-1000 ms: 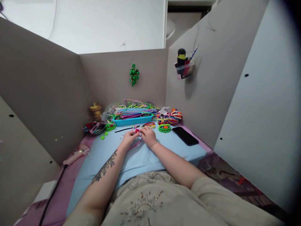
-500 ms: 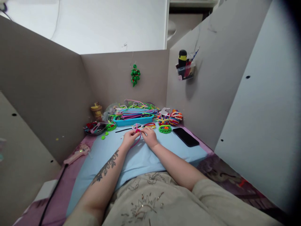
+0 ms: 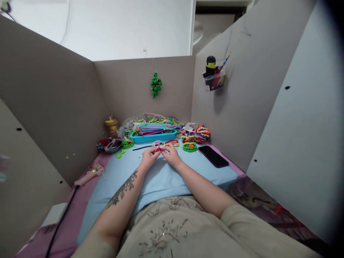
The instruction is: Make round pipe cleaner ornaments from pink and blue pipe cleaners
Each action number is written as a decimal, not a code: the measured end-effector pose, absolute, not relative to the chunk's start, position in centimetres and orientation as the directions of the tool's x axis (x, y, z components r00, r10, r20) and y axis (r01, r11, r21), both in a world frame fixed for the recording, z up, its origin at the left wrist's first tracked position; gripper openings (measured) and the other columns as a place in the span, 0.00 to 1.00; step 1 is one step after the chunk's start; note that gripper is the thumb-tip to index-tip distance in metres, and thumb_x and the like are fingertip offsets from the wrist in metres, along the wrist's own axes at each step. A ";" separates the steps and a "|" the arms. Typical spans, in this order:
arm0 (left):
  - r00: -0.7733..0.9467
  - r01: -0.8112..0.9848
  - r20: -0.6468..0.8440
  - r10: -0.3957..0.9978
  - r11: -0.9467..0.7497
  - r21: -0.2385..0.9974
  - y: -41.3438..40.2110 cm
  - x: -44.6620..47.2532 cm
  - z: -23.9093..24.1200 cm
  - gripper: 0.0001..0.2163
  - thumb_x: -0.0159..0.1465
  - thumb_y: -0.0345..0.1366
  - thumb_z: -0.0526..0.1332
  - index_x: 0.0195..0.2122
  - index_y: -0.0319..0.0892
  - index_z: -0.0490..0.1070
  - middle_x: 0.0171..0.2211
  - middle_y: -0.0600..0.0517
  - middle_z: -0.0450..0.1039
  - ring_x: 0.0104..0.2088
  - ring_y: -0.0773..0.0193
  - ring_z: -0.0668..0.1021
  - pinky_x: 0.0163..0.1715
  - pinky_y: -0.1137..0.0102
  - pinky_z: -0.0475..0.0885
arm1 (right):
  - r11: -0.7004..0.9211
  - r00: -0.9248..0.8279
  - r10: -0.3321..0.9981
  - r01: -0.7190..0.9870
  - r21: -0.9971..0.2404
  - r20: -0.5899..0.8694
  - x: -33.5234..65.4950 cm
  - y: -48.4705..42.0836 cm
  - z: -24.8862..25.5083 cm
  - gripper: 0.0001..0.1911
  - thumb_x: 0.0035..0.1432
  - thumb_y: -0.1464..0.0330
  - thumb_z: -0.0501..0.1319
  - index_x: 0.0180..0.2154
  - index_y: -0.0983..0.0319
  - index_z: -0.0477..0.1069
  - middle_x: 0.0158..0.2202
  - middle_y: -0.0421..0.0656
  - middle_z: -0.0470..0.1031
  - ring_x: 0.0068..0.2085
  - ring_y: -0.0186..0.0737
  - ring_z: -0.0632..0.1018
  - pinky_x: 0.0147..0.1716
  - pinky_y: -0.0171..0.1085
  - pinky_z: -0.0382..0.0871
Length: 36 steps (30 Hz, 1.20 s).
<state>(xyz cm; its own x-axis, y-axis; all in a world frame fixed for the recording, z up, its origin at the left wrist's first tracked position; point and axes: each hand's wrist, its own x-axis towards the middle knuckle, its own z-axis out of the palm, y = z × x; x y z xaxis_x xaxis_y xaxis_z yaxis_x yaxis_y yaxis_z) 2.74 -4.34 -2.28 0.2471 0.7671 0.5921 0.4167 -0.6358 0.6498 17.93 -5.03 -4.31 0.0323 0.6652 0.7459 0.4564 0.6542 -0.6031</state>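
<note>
A small pink pipe-cleaner piece (image 3: 159,148) is pinched between both hands over the blue cloth (image 3: 166,179). My left hand (image 3: 149,157) grips its left side with fingers closed. From the right, my right hand (image 3: 171,154) holds the other side between thumb and fingers. Pale loops stick up from the piece, though its finer shape is too small to make out. Just beyond the hands lie a black pipe cleaner (image 3: 142,147) and some red and yellow ones (image 3: 173,143).
A blue tray (image 3: 153,138) heaped with colourful pipe cleaners stands behind. A green fuzzy ring (image 3: 189,147) and a phone (image 3: 213,156) lie right. On the left are a dark bowl (image 3: 114,147) and a pink glue gun (image 3: 90,175) with a cord. Grey panels (image 3: 145,82) enclose the table.
The pink strand that hung below the hands toward the left forearm no longer shows there. Both hands stay close together on the pink piece. The view has shifted slightly.
</note>
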 end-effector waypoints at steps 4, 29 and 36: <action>0.264 0.456 0.584 0.768 -0.633 0.626 -4.3 2.7 -2.3 0.10 0.54 0.39 0.60 0.22 0.39 0.71 0.22 0.53 0.67 0.26 0.67 0.67 0.28 0.73 0.61 | 0.621 0.068 0.686 0.463 -0.632 0.724 17.7 -4.9 -4.4 0.02 0.49 0.69 0.61 0.27 0.60 0.72 0.34 0.42 0.66 0.40 0.40 0.70 0.44 0.40 0.63; 0.250 0.287 0.382 0.890 -0.445 0.848 -4.8 3.2 -2.2 0.15 0.52 0.45 0.61 0.27 0.36 0.74 0.21 0.53 0.70 0.24 0.67 0.70 0.25 0.73 0.62 | 0.526 0.137 0.663 0.615 -0.588 0.736 17.6 -5.1 -4.3 0.05 0.51 0.70 0.58 0.26 0.60 0.73 0.35 0.45 0.64 0.42 0.44 0.65 0.46 0.44 0.59; 0.160 -0.179 0.114 0.980 -0.085 0.980 -3.4 1.8 -2.3 0.14 0.48 0.42 0.66 0.27 0.35 0.72 0.24 0.50 0.71 0.25 0.69 0.72 0.24 0.75 0.64 | 0.669 -0.307 0.566 0.713 -0.209 0.765 17.2 -7.1 -3.6 0.17 0.52 0.78 0.54 0.39 0.56 0.73 0.38 0.45 0.66 0.42 0.44 0.65 0.43 0.41 0.58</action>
<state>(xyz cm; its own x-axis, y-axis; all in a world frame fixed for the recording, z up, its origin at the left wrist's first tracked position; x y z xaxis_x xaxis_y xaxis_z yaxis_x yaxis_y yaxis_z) 1.81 -3.39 -2.34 0.1604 0.9805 0.1138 -0.1789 -0.0845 0.9802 17.17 -7.06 -3.57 -0.3067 0.5657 0.7655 0.7132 0.6691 -0.2088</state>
